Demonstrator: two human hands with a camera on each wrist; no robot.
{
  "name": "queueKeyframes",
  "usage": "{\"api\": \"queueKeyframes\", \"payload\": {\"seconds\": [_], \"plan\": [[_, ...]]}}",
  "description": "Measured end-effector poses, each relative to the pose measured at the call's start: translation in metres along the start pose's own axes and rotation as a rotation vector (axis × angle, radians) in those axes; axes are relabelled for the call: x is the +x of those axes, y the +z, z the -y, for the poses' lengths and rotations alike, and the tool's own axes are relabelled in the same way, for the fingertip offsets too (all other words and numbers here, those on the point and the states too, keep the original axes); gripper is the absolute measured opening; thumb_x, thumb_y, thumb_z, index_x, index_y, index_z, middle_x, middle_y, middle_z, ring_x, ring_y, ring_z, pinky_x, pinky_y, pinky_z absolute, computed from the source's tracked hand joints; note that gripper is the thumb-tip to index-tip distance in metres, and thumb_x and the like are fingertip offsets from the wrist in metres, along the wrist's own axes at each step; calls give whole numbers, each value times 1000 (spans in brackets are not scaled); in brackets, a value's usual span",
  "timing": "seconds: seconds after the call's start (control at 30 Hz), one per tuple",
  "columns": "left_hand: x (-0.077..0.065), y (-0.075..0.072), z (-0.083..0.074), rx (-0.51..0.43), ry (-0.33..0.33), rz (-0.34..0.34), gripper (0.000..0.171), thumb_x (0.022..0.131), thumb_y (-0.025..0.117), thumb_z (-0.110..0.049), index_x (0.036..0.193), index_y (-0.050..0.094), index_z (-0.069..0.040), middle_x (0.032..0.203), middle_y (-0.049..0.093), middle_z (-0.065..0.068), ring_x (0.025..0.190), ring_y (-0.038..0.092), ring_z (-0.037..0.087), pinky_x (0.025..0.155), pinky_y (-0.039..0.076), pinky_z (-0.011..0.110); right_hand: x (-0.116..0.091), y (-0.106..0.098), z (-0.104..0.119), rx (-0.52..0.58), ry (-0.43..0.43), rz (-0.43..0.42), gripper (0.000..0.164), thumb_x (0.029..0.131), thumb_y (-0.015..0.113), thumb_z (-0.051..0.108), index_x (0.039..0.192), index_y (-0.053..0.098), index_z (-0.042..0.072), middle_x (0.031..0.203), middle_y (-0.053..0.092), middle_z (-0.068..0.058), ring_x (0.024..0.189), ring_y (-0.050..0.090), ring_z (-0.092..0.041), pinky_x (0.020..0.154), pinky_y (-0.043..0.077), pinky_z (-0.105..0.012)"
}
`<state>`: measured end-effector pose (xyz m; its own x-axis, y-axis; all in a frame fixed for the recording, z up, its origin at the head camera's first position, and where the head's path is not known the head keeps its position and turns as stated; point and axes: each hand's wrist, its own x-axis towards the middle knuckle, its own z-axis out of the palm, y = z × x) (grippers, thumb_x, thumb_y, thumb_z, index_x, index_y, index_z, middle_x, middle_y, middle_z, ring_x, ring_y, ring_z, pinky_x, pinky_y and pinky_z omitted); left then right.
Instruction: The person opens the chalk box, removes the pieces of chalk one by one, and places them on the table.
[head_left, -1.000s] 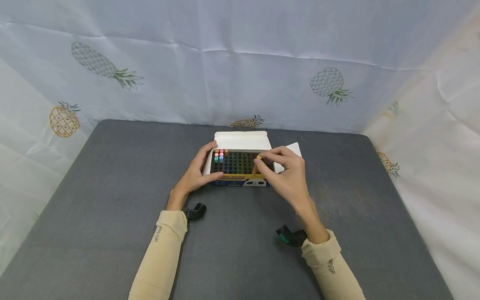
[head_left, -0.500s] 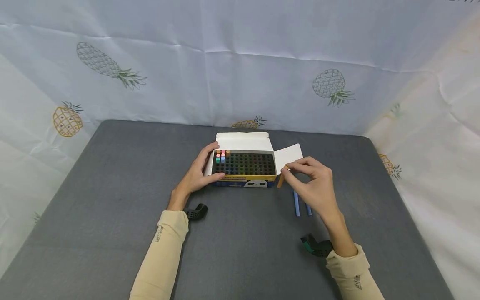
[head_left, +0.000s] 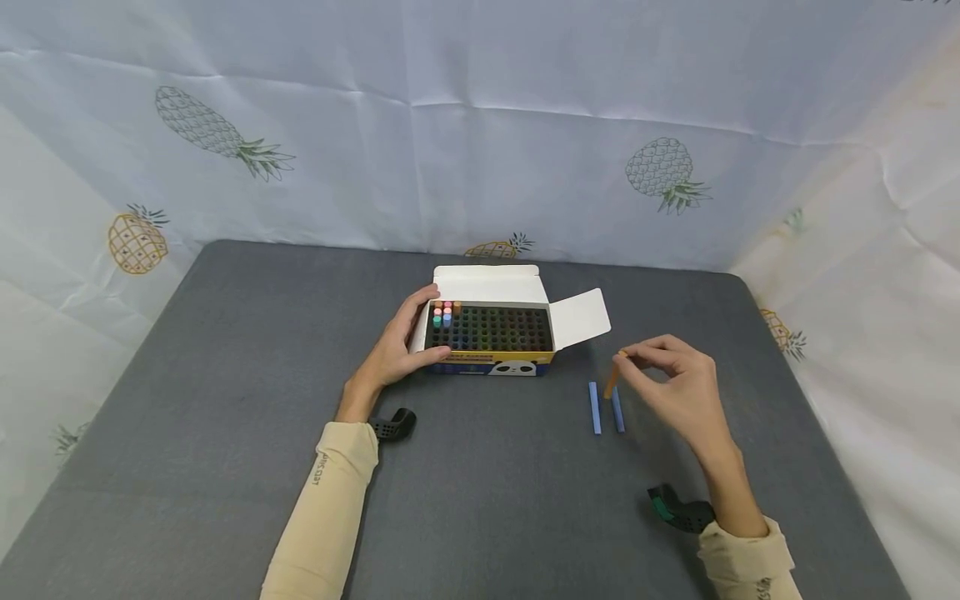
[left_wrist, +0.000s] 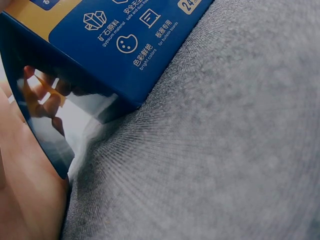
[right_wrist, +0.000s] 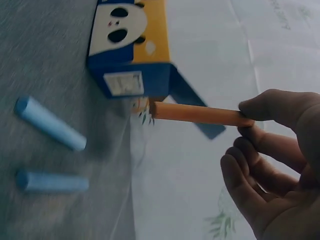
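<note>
A chalk box [head_left: 480, 367] with a panda on its front stands with its lid and side flaps folded out. My left hand [head_left: 393, 346] holds the box's left end, thumb at the front edge and fingers behind. Several coloured chalk sticks [head_left: 447, 319] fill the holes at the left of the black insert [head_left: 517, 329]. Right of the box, my right hand [head_left: 678, 387] pinches an orange chalk stick [right_wrist: 195, 113] by its end, above the table. Two blue chalk sticks, one nearer the box [head_left: 595, 408] and one farther right [head_left: 618, 412], lie below it.
The grey table [head_left: 480, 500] reaches back to a white pineapple-print cloth [head_left: 480, 167]. The white right flap [head_left: 581, 318] of the box sticks out sideways over the table. Black cameras [head_left: 682, 510] are strapped at both wrists.
My right hand has drawn away from the box's holes to the right, carrying the orange chalk stick over beside the blue chalk sticks. My left hand stays on the box.
</note>
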<state>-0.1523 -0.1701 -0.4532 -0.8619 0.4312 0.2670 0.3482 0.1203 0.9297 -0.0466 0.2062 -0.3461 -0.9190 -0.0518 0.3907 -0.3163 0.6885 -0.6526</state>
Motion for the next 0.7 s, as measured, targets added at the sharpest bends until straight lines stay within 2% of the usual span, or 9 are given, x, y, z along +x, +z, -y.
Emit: {"api": "queueKeyframes", "payload": {"seconds": [0.17,0.27,0.3,0.47,0.53,0.7], "plan": [[0,0,-1,7,-3,2,89,88,77,-9,161,28,-13,170,20,10,155,26,28,122,26,55,-9,-8,-11,-84,39,68,10,86,78,0,93,82,5,88,71,-6,76,57,17,58,43,-15],[-1,0,-1,7,2,3,89,88,77,-9,161,27,-13,171,19,10,156,25,28,122,25,56,-12,-12,-17,-114,75,125,8,86,78,1,93,82,4,89,72,-7,77,58,15,62,46,-12],[-1,0,-7,6,-5,4,88,88,76,-6,161,27,-10,170,19,12,156,25,30,122,25,56,-13,-12,-19,-128,86,143,8,86,78,2,93,82,4,89,72,-8,77,59,13,64,47,-12],[-1,0,-6,5,-5,5,88,88,76,-6,161,27,-11,170,20,11,154,28,29,121,27,55,-13,-14,-30,-190,137,230,5,87,79,5,91,82,5,89,74,-9,74,61,5,67,53,-17],[-1,0,-2,3,-6,4,88,88,77,-8,161,27,-14,170,20,9,153,30,27,120,29,54,-14,-13,-35,-202,140,251,5,87,78,6,91,82,4,89,75,-10,73,61,3,64,53,-20],[1,0,-3,9,-16,6,92,86,75,3,162,25,-10,171,18,12,153,30,30,119,29,55,-16,-9,-48,-207,147,253,8,88,78,6,93,82,2,89,76,-12,69,62,1,61,52,-21]]}}
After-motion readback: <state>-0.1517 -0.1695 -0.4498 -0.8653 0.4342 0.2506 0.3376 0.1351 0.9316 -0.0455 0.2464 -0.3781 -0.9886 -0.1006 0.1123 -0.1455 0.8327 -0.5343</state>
